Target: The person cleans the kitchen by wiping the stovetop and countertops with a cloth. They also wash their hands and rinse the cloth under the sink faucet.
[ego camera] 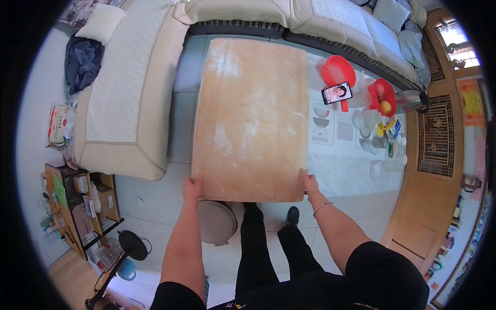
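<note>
A large wooden board (252, 116), dusted with white powder in patches, lies flat in front of me, over the left part of a white tabletop (341, 174). My left hand (193, 188) grips the board's left edge near its front corner. The right edge, also near the front, is held by my right hand (309, 182), with the fingers partly hidden beneath. Right of the board, a phone (336, 93) with a lit screen rests against a red plastic bowl (338, 71).
A red basket with fruit (381, 99), a metal flask (410, 101) and several cups (371, 117) stand at the table's right. Sofas (116, 97) border the left and far sides. A round lidded bin (217, 223) stands below the board's front left corner, beside my legs.
</note>
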Demonstrator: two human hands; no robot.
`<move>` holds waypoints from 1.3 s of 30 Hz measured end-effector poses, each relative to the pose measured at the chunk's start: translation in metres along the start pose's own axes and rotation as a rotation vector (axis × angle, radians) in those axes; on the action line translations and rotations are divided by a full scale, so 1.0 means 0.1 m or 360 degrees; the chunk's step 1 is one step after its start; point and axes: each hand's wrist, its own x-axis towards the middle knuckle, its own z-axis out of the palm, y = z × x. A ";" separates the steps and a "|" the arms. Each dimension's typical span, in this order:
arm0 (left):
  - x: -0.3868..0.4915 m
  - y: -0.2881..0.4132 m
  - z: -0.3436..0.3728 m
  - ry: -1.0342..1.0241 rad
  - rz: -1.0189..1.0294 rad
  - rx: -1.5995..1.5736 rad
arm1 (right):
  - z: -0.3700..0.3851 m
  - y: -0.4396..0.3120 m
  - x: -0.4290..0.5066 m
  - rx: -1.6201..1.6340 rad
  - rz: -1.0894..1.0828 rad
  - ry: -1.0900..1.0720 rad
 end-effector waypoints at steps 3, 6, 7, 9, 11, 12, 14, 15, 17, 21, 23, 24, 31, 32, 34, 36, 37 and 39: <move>0.03 0.27 -0.23 -0.0064 0.0043 -0.0036 | -0.20 0.07 0.20 -0.0119 -0.0314 0.0053; 0.21 -0.20 -0.19 -0.0188 0.0212 -0.0425 | -0.18 -0.21 0.02 -0.0011 -0.0485 -0.0095; 0.11 -0.05 -0.23 -0.0265 0.0194 -0.0608 | -0.26 -0.26 -0.09 0.0130 -0.0467 -0.0138; -0.17 0.34 -0.35 -0.0456 0.0167 -0.0969 | -0.36 -0.13 0.04 0.0263 -0.0392 -0.0091; -0.36 0.50 -0.52 -0.0442 0.0220 -0.0939 | -0.43 -0.26 -0.02 0.0301 -0.0354 -0.0061; -0.47 0.51 -0.63 -0.0415 0.0242 -0.0920 | -0.48 -0.43 -0.21 0.0289 -0.0336 -0.0049; -0.71 0.54 -0.84 -0.0458 0.0311 -0.0838 | -0.65 -0.62 -0.61 0.0249 -0.0335 -0.0013; -0.79 0.55 -0.91 -0.0495 0.0337 -0.0791 | -0.73 -0.61 -0.74 0.0216 -0.0335 0.0005; -1.15 0.36 -1.04 -0.0460 0.0307 -0.0632 | -0.87 -0.50 -1.04 0.0273 -0.0323 -0.0037; -2.42 0.15 -1.49 -0.0446 0.0258 -0.0863 | -1.21 0.07 -1.93 0.0570 -0.0213 -0.0219; -2.97 0.03 -1.71 -0.0486 0.0215 -0.0932 | -1.36 0.30 -2.24 0.0606 -0.0173 -0.0303; -3.17 -0.04 -1.74 -0.0507 0.0188 -0.0967 | -1.45 0.42 -2.36 0.0586 -0.0152 -0.0334; -4.44 -0.41 -1.60 -0.0360 0.0294 -0.0761 | -2.12 1.51 -2.88 0.0723 -0.0201 -0.0644; -4.57 -0.49 -1.52 -0.0309 0.0331 -0.0680 | -2.23 1.76 -2.92 0.0765 -0.0188 -0.0634; -5.06 -0.49 -1.35 -0.0410 0.0344 -0.0656 | -2.57 2.21 -3.15 0.0788 -0.0131 -0.0592; -5.63 -0.34 -1.13 -0.0619 0.0426 -0.0733 | -3.05 2.75 -3.49 0.1042 -0.0095 -0.0689; -5.82 -0.41 -1.03 -0.0674 0.0521 -0.0759 | -3.20 3.03 -3.67 0.1188 -0.0073 -0.0764; -6.15 -0.46 -0.76 -0.0777 0.0559 -0.0657 | -3.53 3.72 -3.92 0.1247 -0.0151 -0.0621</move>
